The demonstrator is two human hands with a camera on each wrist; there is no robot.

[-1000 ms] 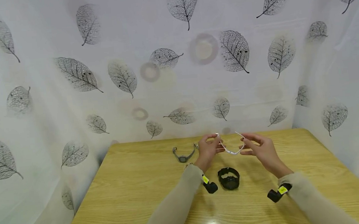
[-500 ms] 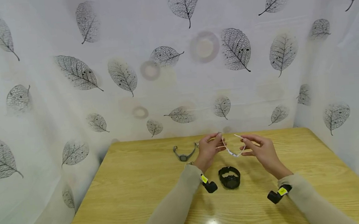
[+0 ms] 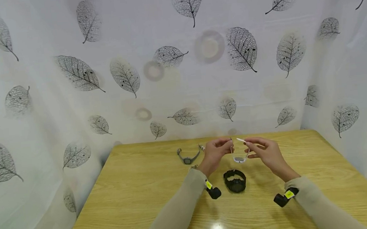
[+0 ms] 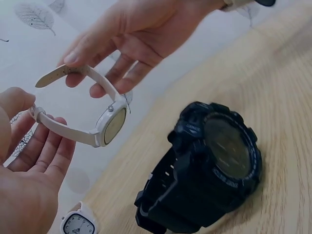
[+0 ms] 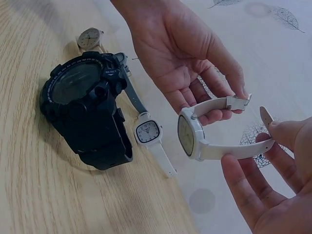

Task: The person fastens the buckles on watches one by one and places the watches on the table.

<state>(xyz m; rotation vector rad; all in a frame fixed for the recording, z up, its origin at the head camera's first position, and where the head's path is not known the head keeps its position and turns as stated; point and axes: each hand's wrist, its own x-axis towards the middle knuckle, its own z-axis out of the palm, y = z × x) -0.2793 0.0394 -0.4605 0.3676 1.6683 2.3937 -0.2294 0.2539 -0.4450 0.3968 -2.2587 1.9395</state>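
Note:
A white wristwatch (image 3: 239, 159) hangs dial-down in a U between my hands, above the table. My left hand (image 3: 215, 156) pinches its buckle end between thumb and fingers; the metal buckle (image 5: 239, 102) shows in the right wrist view. My right hand (image 3: 267, 155) pinches the holed end of the strap (image 4: 52, 77), whose tip sticks out past the thumb. The two strap ends are apart. Below the hands stands a chunky black wristwatch (image 3: 235, 181), its strap in a loop.
A grey-strapped watch with a squarish dial (image 3: 187, 161) lies on the wooden table (image 3: 138, 197), left of my left hand. A round-dial watch (image 5: 90, 38) sits partly hidden by the left wrist. Leaf-print fabric (image 3: 156, 102) encloses the table's back and sides.
My left hand has shifted a little to the right, bringing the strap ends closer together. The white watch's dial has swung to show more toward the head camera. The other watches stay put.

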